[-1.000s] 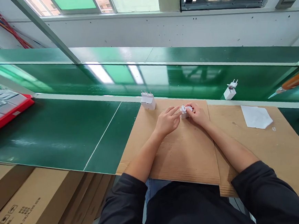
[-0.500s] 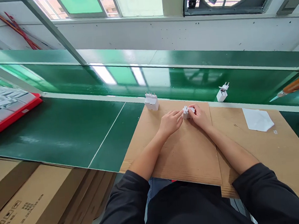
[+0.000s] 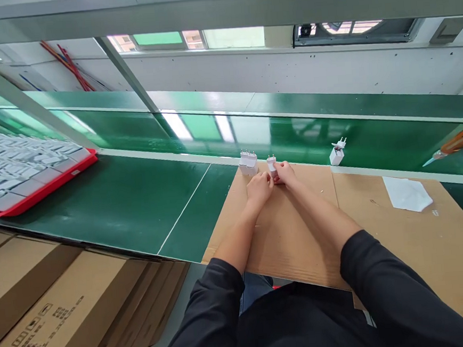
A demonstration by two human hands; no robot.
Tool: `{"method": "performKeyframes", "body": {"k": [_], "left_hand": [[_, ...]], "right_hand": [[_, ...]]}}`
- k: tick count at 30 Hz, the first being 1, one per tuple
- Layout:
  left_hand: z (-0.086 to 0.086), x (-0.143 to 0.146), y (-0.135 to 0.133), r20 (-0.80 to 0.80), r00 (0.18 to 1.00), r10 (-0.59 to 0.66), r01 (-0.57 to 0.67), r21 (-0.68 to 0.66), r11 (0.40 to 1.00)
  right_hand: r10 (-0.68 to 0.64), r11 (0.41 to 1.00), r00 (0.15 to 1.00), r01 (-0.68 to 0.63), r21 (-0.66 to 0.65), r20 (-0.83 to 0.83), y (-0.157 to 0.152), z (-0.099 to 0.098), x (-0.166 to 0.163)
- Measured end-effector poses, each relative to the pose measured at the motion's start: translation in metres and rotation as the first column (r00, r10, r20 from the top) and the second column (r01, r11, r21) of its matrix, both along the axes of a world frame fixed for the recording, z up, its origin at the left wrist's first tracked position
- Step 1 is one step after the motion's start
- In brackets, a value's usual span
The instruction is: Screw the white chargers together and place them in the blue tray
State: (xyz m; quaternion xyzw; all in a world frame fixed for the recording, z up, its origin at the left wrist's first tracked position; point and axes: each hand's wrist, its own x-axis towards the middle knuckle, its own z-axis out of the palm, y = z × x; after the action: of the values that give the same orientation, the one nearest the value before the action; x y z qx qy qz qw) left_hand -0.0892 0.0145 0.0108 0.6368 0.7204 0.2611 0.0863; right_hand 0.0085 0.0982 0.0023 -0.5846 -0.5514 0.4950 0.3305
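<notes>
My left hand (image 3: 259,187) and my right hand (image 3: 284,172) meet at the far edge of a brown cardboard sheet (image 3: 288,233). Both are closed around a small white plug adapter (image 3: 271,165) that stands with its pins up. Just left of it stand two more white adapters (image 3: 248,163) side by side, pins up. Another white adapter (image 3: 337,153) lies tilted on the green conveyor belt (image 3: 292,131) to the right.
A red tray (image 3: 23,174) full of white parts lies at the left on the green bench (image 3: 137,202). A white paper (image 3: 407,193) lies on the cardboard at right. An orange tool (image 3: 461,139) pokes in at the right edge. Cardboard boxes (image 3: 46,316) stand below left.
Both hands carried the adapter left and away, up to the two standing adapters at the cardboard's far edge. The view shifted left and up.
</notes>
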Motion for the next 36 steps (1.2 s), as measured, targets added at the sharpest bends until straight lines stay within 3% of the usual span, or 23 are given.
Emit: {"method": "performKeyframes", "body": {"k": [3, 6, 8, 11, 14, 16, 21, 26, 29, 32, 34, 36], "left_hand": [[0.003, -0.007, 0.001, 0.025, 1.0, -0.005, 0.005, -0.013, 1.0], [0.003, -0.011, 0.002, 0.032, 0.999, 0.0, 0.001, -0.017, 1.0], [0.003, -0.011, 0.001, 0.016, 1.0, -0.003, 0.003, -0.02, 1.0], [0.004, -0.008, 0.001, -0.014, 1.0, -0.013, 0.012, -0.02, 1.0], [0.006, -0.004, 0.0, -0.033, 0.999, -0.012, 0.01, -0.053, 0.999], [0.007, -0.003, 0.0, -0.038, 0.999, -0.013, 0.01, -0.082, 0.997], [0.008, -0.003, 0.001, -0.024, 0.998, -0.049, 0.047, -0.085, 0.995], [0.004, 0.0, 0.002, 0.14, 0.983, -0.119, 0.121, -0.004, 0.993], [-0.001, 0.005, 0.004, 0.355, 0.895, -0.271, 0.254, 0.095, 0.963], [-0.005, 0.012, 0.003, 0.528, 0.747, -0.403, 0.389, 0.143, 0.91], [-0.007, 0.017, 0.002, 0.613, 0.654, -0.443, 0.469, 0.131, 0.874], [-0.007, 0.023, 0.0, 0.648, 0.625, -0.436, 0.497, 0.102, 0.862]], "right_hand": [[0.009, 0.998, 1.0, -0.011, 0.068, 0.024, 0.003, 0.001, -0.02], [-0.002, 0.979, 0.997, -0.013, 0.203, 0.074, -0.001, 0.006, -0.011], [-0.068, 0.949, 0.991, 0.029, 0.313, 0.112, -0.002, 0.01, 0.014], [-0.267, 0.873, 0.953, 0.178, 0.455, 0.14, 0.006, 0.017, 0.068], [-0.536, 0.779, 0.815, 0.378, 0.5, 0.218, 0.024, 0.02, 0.115], [-0.603, 0.773, 0.734, 0.442, 0.455, 0.313, 0.039, 0.018, 0.133], [-0.381, 0.903, 0.842, 0.249, 0.351, 0.382, 0.06, 0.013, 0.141], [-0.055, 0.919, 0.942, -0.082, 0.386, 0.332, 0.041, 0.016, 0.142], [0.219, 0.884, 0.927, -0.321, 0.34, 0.306, 0.016, 0.016, 0.142], [0.459, 0.784, 0.845, -0.531, 0.322, 0.274, -0.006, 0.017, 0.139], [0.579, 0.71, 0.774, -0.634, 0.307, 0.258, -0.016, 0.021, 0.137], [0.642, 0.667, 0.72, -0.694, 0.271, 0.264, -0.023, 0.03, 0.137]]}}
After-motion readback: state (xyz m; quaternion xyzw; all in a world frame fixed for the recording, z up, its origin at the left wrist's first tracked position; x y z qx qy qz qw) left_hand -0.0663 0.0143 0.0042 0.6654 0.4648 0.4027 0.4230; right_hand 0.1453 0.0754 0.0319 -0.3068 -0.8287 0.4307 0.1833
